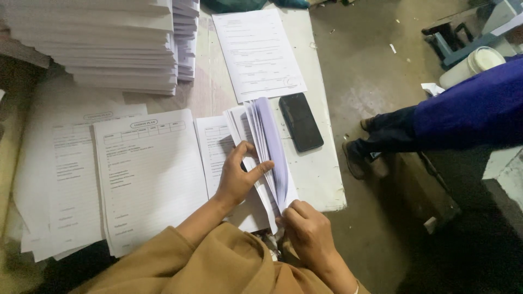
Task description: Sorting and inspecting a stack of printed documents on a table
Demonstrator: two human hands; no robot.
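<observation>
My left hand (pixel 238 173) presses on a bundle of printed sheets (pixel 267 147) held on edge on the white table (pixel 321 179), thumb against the fanned pages. At the bundle's near corner my right hand (pixel 306 228) pinches the sheets. The pages fan out and curve to the right. Both arms wear tan sleeves. A flat stack of printed forms (pixel 150 174) lies just left of my left hand, with another stack (pixel 60 179) further left.
Tall piles of white paper (pixel 109 43) stand at the back left. A single printed sheet (pixel 259 51) and a black phone (pixel 300 121) lie on the table's right side. Another person's blue-clad leg and shoe (pixel 436 125) stand on the floor to the right, near a white bucket (pixel 471 65).
</observation>
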